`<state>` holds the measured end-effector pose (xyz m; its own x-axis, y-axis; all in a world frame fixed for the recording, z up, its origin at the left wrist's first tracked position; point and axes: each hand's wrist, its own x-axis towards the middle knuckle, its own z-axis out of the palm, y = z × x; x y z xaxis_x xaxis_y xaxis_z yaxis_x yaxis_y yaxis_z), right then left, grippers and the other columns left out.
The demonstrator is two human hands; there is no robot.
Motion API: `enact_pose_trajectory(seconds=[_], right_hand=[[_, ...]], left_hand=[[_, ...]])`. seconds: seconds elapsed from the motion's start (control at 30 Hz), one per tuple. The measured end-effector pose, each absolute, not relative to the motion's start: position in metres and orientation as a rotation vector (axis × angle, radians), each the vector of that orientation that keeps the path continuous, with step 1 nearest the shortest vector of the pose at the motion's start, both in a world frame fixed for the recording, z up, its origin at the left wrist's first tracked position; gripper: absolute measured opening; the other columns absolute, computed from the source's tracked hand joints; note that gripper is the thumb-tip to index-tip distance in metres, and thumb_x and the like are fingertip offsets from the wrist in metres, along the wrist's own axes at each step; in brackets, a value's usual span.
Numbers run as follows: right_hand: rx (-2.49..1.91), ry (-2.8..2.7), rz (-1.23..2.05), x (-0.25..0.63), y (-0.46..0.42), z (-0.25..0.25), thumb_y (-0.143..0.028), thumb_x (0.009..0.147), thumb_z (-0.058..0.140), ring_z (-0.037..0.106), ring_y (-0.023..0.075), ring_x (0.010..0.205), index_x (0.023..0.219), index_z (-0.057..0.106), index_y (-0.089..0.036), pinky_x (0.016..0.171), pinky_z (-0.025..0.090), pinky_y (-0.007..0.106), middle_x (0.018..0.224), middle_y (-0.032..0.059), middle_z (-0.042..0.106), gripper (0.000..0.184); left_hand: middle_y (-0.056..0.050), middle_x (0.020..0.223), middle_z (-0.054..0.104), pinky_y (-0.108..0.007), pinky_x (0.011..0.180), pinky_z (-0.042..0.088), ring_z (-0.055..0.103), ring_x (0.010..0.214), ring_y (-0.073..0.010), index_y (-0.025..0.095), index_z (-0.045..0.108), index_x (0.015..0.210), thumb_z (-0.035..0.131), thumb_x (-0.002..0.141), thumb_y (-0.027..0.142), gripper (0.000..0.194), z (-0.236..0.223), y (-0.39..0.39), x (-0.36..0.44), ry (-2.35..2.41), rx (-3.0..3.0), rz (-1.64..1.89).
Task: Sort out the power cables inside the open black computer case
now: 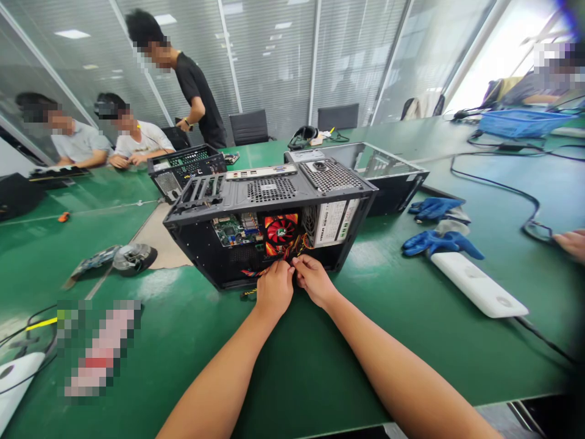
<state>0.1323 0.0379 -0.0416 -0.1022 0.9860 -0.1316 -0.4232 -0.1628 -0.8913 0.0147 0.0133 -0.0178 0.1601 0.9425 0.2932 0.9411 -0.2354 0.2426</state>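
Observation:
A black computer case point(196, 250) lies on its side at the middle of the green table, its open side facing me. Inside are a green motherboard point(231, 230), a red cooling fan point(280, 230) and a white-labelled power supply point(336, 222). Coloured power cables point(249, 273) run along the case's lower edge. My left hand point(275, 285) is closed at that edge, fingers pinched around the cables. Close beside it, my right hand point(314, 279) pinches at the same bundle, fingertips almost touching the left ones. The exact piece between the fingertips is hidden.
Behind stand another case point(402, 192) and an open chassis point(187, 164). Blue gloves point(441, 241) and a white power strip point(479, 283) lie to the right. A rolled strap point(134, 259) and a blurred-out flat object point(103, 350) are left. Several people are around the table.

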Motion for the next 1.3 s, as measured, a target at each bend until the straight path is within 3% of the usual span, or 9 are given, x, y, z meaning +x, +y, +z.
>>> enact_pose_trajectory(seconds=[0.97, 1.3], right_hand=[[-0.933, -0.857, 1.522, 0.1315, 0.0395, -0.0455, -0.049, 0.071, 0.072, 0.026, 0.0039, 0.035, 0.066, 0.042, -0.021, 0.036, 0.016, 0.02, 0.044, -0.0099, 0.039, 0.041], [-0.943, -0.84, 1.511, 0.1305, 0.0386, -0.0437, -0.051, 0.069, 0.073, 0.026, 0.0036, 0.035, 0.065, 0.042, -0.021, 0.036, 0.017, 0.019, 0.044, -0.0102, 0.038, 0.043]], left_hand=[[-0.003, 0.083, 0.064, -0.026, 0.069, 0.045, 0.062, 0.077, -0.0165, 0.019, 0.059, 0.085, 0.044, 0.096, 0.022, 0.019, -0.0246, 0.019, 0.0117, 1.792, 2.387, 0.795], [-0.005, 0.094, 0.062, -0.026, 0.074, 0.049, 0.061, 0.083, -0.0161, 0.02, 0.06, 0.097, 0.049, 0.094, 0.024, 0.012, -0.0256, 0.0154, 0.0095, 1.726, 2.444, 0.856]])
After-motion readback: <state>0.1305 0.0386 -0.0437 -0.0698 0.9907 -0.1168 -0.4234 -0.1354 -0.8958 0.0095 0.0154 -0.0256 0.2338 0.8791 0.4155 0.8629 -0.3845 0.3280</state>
